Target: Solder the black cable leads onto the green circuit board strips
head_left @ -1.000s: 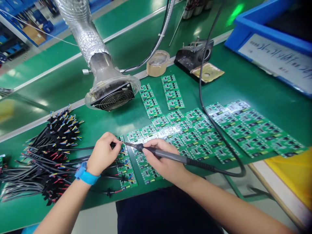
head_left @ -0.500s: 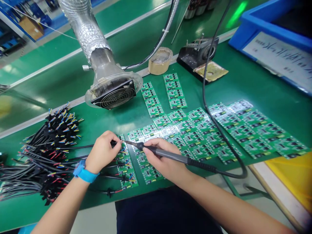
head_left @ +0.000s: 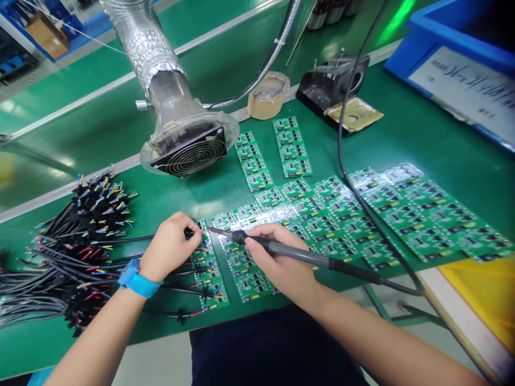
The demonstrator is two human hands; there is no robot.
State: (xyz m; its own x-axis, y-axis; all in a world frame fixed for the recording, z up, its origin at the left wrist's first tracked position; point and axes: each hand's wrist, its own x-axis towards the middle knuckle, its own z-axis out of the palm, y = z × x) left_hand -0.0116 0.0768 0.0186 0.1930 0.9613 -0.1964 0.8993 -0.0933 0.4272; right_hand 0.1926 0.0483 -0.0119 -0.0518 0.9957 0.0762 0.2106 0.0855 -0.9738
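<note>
The soldering iron [head_left: 298, 253] points left and slightly away from the person, its long axis running from the tip down to the right, where its cord [head_left: 340, 153] loops back up over the boards. It is in the right hand [head_left: 284, 260], fingers closed around the grip, its tip by the far end of a circuit-board strip [head_left: 213, 279]; whether they touch, I cannot tell. That strip's long axis runs away from the person, its far end leaning left. The left hand [head_left: 173, 246] is curled closed at that far end, around a black fitting [head_left: 188, 234]; finer wires there are too small to make out. Below it, three black collars [head_left: 205, 293] on cables show. Two separate strips [head_left: 293, 147] lie farther back on the desk [head_left: 422, 118], near one tape roll [head_left: 263, 107] and one iron stand [head_left: 322, 88]. The cables in the bundle [head_left: 86, 236] at left are too many to count.
</note>
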